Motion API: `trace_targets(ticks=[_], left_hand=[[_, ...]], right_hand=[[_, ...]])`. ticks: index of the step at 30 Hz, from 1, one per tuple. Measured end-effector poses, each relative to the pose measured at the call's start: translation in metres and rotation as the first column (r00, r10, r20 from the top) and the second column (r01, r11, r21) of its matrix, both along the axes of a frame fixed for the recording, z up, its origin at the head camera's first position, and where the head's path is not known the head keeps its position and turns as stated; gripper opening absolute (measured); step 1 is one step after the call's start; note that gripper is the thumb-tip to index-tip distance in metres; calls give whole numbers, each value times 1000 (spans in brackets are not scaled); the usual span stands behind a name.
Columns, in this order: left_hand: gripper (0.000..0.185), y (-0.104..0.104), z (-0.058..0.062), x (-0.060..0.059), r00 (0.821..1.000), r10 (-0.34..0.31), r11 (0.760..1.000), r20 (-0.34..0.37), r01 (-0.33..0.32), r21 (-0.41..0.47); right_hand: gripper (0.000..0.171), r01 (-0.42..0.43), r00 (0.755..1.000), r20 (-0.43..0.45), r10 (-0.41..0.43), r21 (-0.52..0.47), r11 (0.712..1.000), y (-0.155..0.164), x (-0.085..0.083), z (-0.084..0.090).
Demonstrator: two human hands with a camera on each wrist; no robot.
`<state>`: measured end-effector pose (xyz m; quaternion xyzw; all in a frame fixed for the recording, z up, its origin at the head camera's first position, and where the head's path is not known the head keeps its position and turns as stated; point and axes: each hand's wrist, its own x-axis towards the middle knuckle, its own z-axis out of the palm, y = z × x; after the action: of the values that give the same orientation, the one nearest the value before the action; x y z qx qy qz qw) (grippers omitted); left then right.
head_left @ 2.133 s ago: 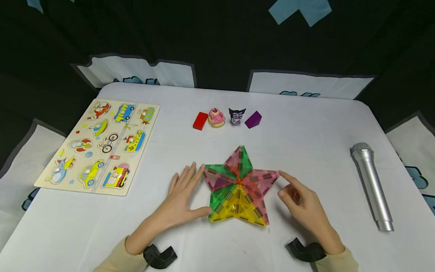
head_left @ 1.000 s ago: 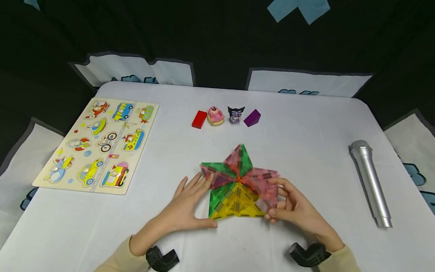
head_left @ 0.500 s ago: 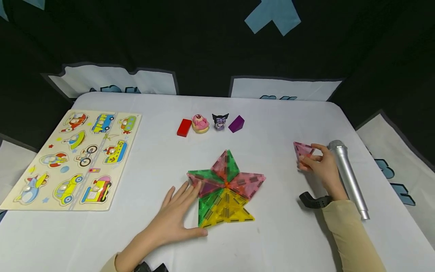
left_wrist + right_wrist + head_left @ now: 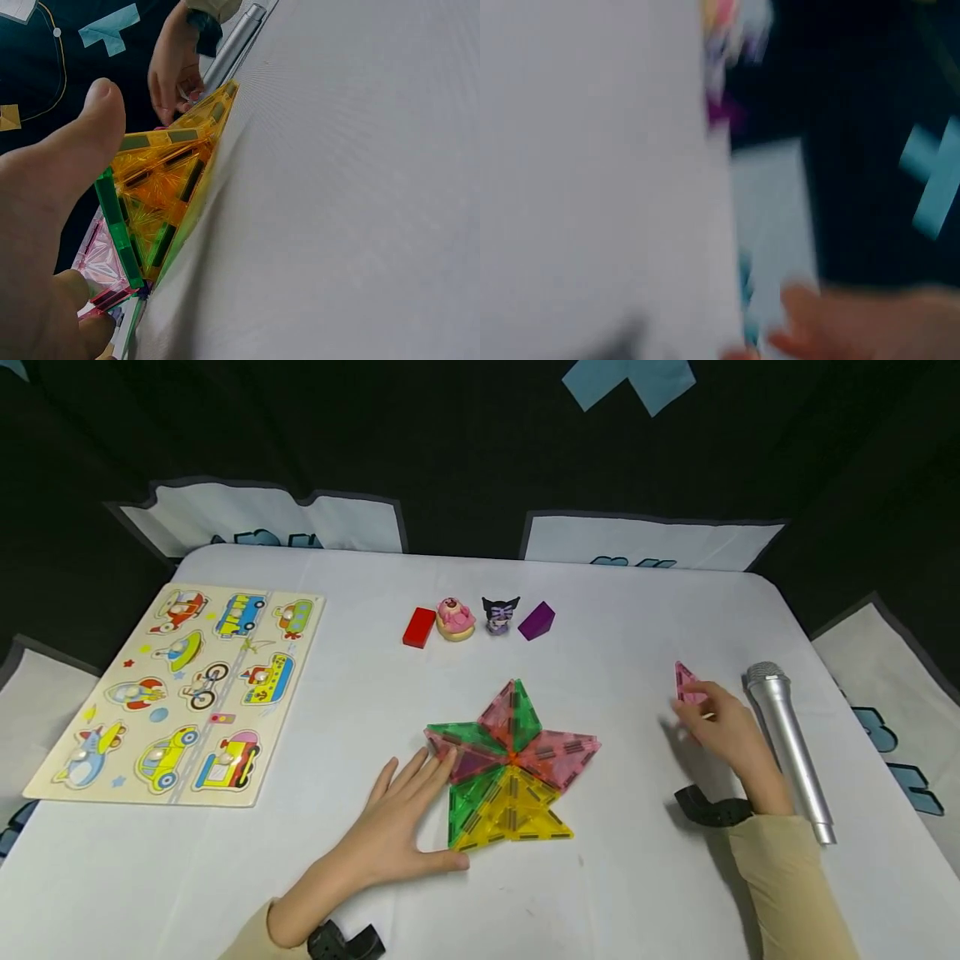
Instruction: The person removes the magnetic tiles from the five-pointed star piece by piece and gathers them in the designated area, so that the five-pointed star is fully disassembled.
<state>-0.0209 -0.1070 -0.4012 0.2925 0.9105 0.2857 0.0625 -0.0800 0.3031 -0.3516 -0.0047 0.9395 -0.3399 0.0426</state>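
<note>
Your left hand (image 4: pixel 390 839) lies flat against the tile star (image 4: pixel 512 768), so press steady while your right hand (image 4: pixel 723 727), pinching the pink tile (image 4: pixel 684 684), sets it down short of the microphone (image 4: pixel 791 747) by the table's right edge.

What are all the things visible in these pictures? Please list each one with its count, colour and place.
Tile star: one, made of green, pink and yellow triangles, flat at the table's near middle.
Loose triangle tile: one, pink, right of the star.
Microphone: one, silver, lying near the right edge.
Vehicle puzzle board: one, cream with coloured pieces, at the left.
Red block: one, far middle.
Pink figure: one, beside the red block.
Dark figure: one, black and purple, next in the row.
Purple wedge: one, right end of the row.
Table: one, white.
Left hand: flat, touching the star's left side.
Right hand: holding the loose triangle tile.
</note>
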Motion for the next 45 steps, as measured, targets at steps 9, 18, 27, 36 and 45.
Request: trace_targets(ticks=[9, 18, 27, 36, 45], left_hand=[[110, 1, 3, -3, 1000, -1, 1000, 0, 1, 2], [110, 0, 2, -1, 1000, -3, 1000, -9, 3, -1], [109, -2, 2, 1, 1000, 11, 1000, 12, -11, -10], [110, -1, 4, 1, 1000, 12, 999, 17, -11, -30], [110, 1, 2, 0, 1000, 9, 999, 26, -8, -41]], right_hand=[[27, -606, 790, -17, 613, -177, 776, -99, 47, -1], [29, -705, 705, -201, 680, -90, 704, -127, 59, -25], [32, -716, 698, -210, 684, -173, 677, -127, 61, -23], [33, -620, 712, -5, 702, -474, 625, -116, 60, -14], [35, -276, 949, -291, 120, -586, 762, -77, 24, 7]])
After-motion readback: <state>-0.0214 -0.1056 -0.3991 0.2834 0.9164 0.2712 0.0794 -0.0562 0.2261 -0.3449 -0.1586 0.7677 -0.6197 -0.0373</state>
